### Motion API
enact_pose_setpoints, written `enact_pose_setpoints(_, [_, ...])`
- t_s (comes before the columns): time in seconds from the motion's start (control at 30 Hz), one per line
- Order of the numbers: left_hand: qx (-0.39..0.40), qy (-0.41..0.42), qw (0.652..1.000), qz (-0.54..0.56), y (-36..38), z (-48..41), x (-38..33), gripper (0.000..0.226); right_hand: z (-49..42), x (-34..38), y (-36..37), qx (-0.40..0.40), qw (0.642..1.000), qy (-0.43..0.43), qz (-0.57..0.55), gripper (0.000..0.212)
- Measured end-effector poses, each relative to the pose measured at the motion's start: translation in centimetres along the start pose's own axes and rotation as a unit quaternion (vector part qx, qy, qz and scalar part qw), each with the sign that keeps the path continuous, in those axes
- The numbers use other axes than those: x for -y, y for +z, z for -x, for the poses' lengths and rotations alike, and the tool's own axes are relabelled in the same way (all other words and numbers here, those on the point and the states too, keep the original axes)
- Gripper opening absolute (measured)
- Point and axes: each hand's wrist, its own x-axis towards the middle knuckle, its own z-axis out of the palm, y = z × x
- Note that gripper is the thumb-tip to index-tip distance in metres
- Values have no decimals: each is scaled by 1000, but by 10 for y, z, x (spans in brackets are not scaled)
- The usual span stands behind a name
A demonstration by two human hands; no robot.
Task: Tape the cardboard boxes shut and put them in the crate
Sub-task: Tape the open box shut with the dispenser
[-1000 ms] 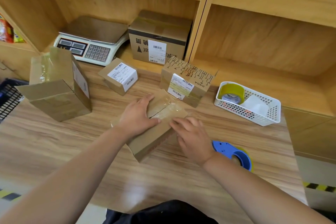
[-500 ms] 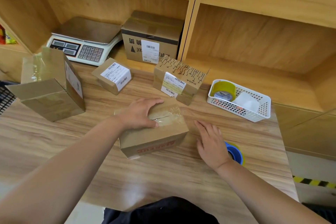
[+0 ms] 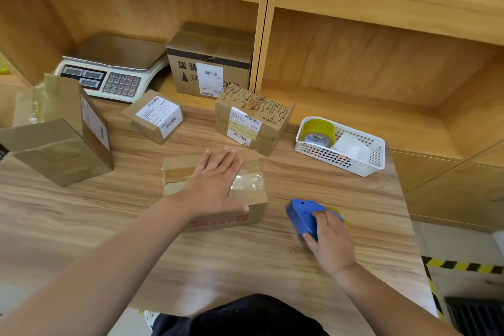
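A small cardboard box [image 3: 252, 194] with clear tape across its top and red print on its front lies in the middle of the wooden table [image 3: 245, 259]. My left hand [image 3: 215, 183] presses flat on its top, fingers straight. To the right, my right hand [image 3: 328, 237] grips a blue tape dispenser [image 3: 302, 215] that rests on the table. More cardboard boxes stand behind: a tall one [image 3: 62, 139] at the left, a labelled flat one [image 3: 155, 118], a printed one [image 3: 253, 117] and a larger one [image 3: 210, 63] on the shelf.
A weighing scale [image 3: 109, 71] stands at the back left. A white plastic basket [image 3: 354, 163] with a roll of tape [image 3: 319, 132] sits at the right. Wooden shelving runs along the back. Yellow-black floor marking [image 3: 463, 266] shows beyond the table's right edge.
My left hand turned the box square to me and now lies flat on its top. My right hand left the box, moved right and took hold of the blue tape dispenser.
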Motion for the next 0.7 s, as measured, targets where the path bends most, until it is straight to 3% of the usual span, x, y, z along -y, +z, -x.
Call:
enact_pose_setpoints(0.17, [5,3,999,-40,6,4,-1,123,-5,5,-4,12,999,26,30,58])
enact_pose_setpoints(0.33, [13,26,998,-55,0,6,13,113,-6,20,-12,80,992,73,58,85])
enact_pose_setpoints(0.7, [37,88,994,-55,-12,4,51,114,-11,42,-22,98,977,191,10,78])
